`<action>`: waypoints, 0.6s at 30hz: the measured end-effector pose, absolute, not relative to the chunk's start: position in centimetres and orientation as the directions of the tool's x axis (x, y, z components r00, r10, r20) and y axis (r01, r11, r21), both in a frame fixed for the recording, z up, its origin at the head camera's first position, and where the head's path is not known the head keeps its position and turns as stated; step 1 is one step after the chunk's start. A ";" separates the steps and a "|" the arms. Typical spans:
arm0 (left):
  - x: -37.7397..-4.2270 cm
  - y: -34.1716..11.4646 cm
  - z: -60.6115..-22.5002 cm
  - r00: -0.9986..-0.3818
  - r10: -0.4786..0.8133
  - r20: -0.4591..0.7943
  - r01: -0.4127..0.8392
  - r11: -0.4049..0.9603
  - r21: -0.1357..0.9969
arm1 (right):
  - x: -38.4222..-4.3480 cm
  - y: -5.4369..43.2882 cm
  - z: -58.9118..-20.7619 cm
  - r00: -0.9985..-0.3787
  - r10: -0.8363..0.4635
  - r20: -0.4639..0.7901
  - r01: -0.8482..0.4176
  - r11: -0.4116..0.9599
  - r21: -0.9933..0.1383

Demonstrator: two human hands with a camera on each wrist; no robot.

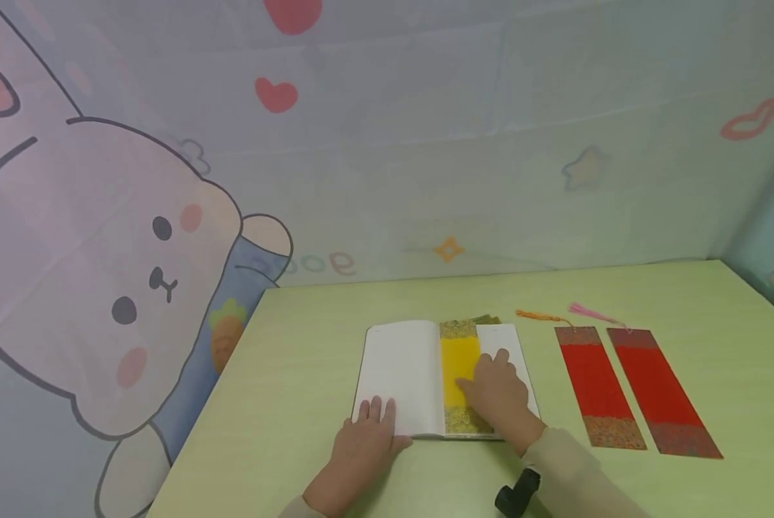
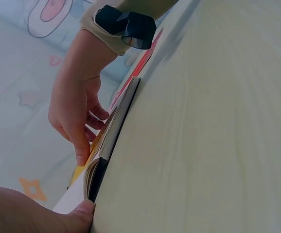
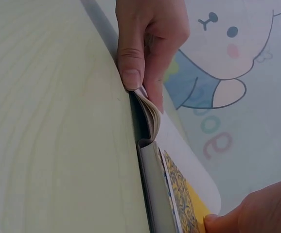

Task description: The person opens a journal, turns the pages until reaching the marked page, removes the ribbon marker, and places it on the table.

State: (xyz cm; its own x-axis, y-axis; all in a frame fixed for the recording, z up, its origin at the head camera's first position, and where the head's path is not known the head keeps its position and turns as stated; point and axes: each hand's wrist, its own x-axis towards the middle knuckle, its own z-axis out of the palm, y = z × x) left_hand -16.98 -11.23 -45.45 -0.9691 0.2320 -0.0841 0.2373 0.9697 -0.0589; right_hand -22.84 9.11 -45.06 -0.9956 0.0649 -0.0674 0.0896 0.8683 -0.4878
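Observation:
An open book (image 1: 400,367) with blank white pages lies on the table. A yellow bookmark (image 1: 460,360) with patterned ends lies on its right page beside the fold, a green tassel (image 1: 487,319) at its top. My left hand (image 1: 366,439) rests on the lower left page, fingers extended; its thumb (image 3: 132,73) touches the near edge of the pages. My right hand (image 1: 500,392) presses on the bookmark; its thumb (image 2: 82,150) points down onto the yellow part and the other fingers are bent near the bookmark's right side.
Two red bookmarks lie right of the book: one with an orange tassel (image 1: 597,381), the other with a pink tassel (image 1: 662,388). A cloth backdrop (image 1: 426,180) with a cartoon rabbit hangs behind the pale green table (image 1: 283,403). A black device (image 1: 518,493) sits on the right wrist.

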 end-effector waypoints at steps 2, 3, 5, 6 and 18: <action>-16.9 -11.3 -45.4 -0.969 0.234 -0.080 0.238 0.969 -0.058 | -23.0 9.0 -45.1 -0.995 0.071 -0.070 0.096 0.870 -0.484; -16.8 -11.3 -45.4 -0.969 0.235 -0.076 0.240 0.969 -0.058 | -23.0 9.0 -45.1 -0.995 0.074 -0.068 0.098 0.871 -0.482; -16.7 -11.3 -45.3 -0.968 0.241 -0.067 0.245 0.968 -0.056 | -23.0 9.0 -45.1 -0.995 0.079 -0.062 0.099 0.872 -0.479; -16.6 -11.3 -45.3 -0.968 0.243 -0.064 0.247 0.968 -0.053 | -23.0 9.1 -45.1 -0.995 0.081 -0.061 0.101 0.870 -0.483; -16.8 -11.4 -45.5 -0.969 0.234 -0.085 0.235 0.972 -0.013 | -23.3 10.3 -44.7 -0.995 0.059 -0.080 0.097 0.738 -0.667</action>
State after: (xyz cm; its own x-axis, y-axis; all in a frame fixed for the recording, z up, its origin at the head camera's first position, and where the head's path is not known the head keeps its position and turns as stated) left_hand -16.75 -11.38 -45.49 -0.9686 0.2335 -0.0854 0.2355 0.9718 -0.0134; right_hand -23.29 10.29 -44.71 -0.9951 0.0593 -0.0797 0.0975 0.7383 -0.6673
